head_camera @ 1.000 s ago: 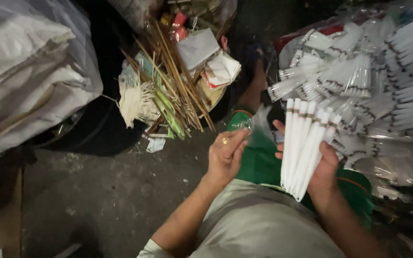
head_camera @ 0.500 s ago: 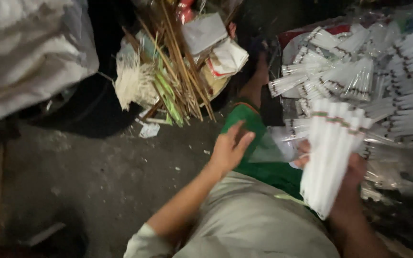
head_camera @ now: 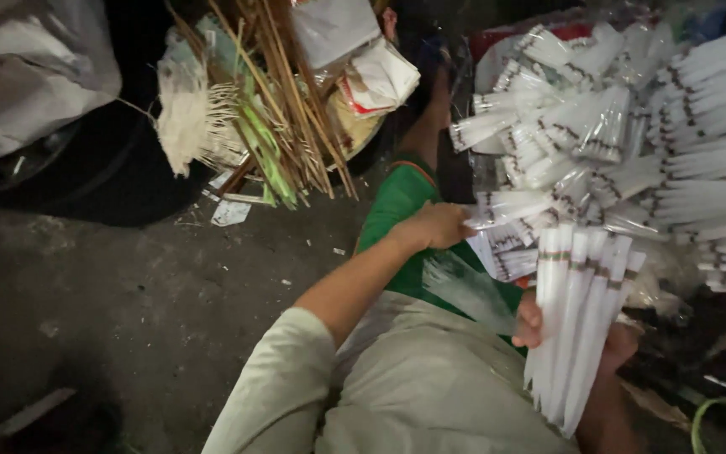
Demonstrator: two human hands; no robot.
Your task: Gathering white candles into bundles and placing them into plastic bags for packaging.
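— Holding a fan of white sticks (head_camera: pixel 577 324), that right hand (head_camera: pixel 611 345) is closed round them low down, about a third of the way up from their bottom tips. Its thumb shows on the near side; the other fingers are hidden behind.

— And the left hand (head_camera: pixel 440 227)?

— Reaching forward to the heap of wrapped bundles (head_camera: pixel 598 143). It looks curled at the edge of the heap, over the end of one clear packet, but I cannot tell whether it has really gripped anything.

— How would those sticks handle?

— Light and stiff, I'd judge, thin enough to snap if bent, and smooth, so loose ones could slide out of a slack grip. Holding the lot together near the lower third seems sensible; it keeps them from splaying further.

— Which way do they point?

— Their long axis runs nearly upright in the view, leaning a little to the right. The banded ends are up and away from the person, the plain tips down toward the lap.

— Anything else nearby?

— A clear plastic sleeve (head_camera: pixel 468 290) lies between the hands over the green cloth (head_camera: pixel 397 202). Brown sticks and paper scraps (head_camera: pixel 287 101) sit further left on the floor (head_camera: pixel 128 294).
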